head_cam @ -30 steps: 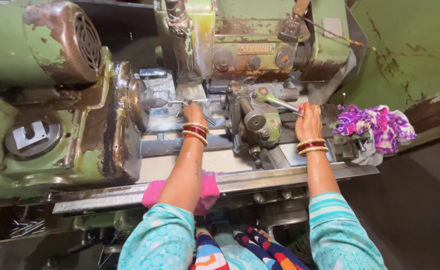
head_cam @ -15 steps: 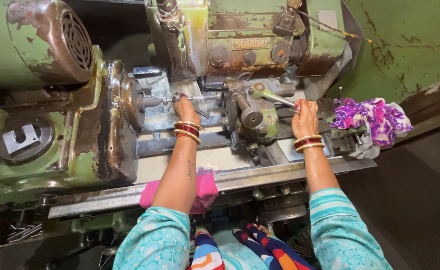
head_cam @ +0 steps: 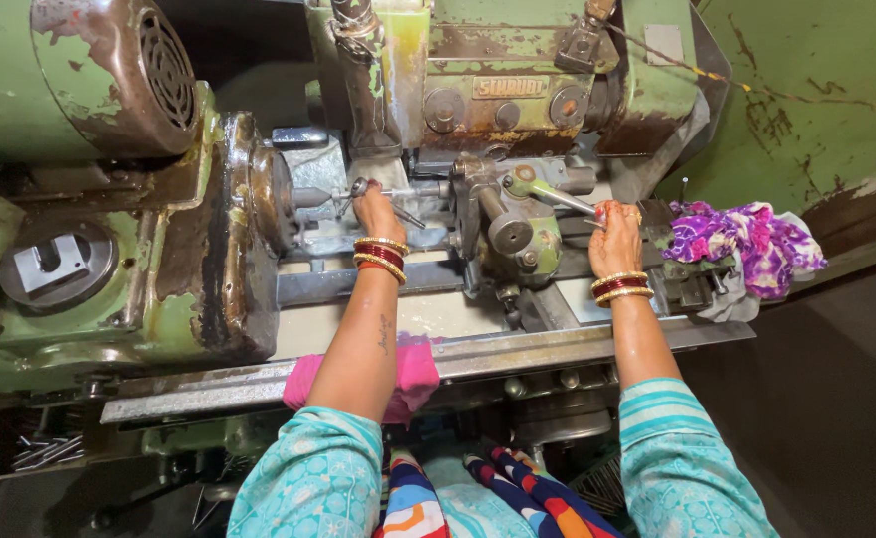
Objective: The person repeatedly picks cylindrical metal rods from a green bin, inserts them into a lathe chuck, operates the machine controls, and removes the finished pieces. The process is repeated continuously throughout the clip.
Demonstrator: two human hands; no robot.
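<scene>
I stand at an old green lathe-like machine [head_cam: 109, 249]. My left hand [head_cam: 376, 211] reaches to the chuck area and pinches a thin metal rod [head_cam: 358, 187] next to the pointed spindle centre [head_cam: 310, 196]. My right hand [head_cam: 615, 239] is closed on the end of a green lever handle [head_cam: 553, 196] that sticks out from the tailstock [head_cam: 506, 224]. Both wrists carry red and gold bangles.
A purple and white cloth [head_cam: 747, 244] lies on the right end of the bed. A pink cloth [head_cam: 413, 369] hangs over the front rail under my left arm. A motor housing [head_cam: 109, 70] sits at upper left; loose metal pins [head_cam: 44, 450] lie at lower left.
My left hand has stayed at the rod by the spindle. My right hand has shifted slightly along the lever handle. The view has drifted a little.
</scene>
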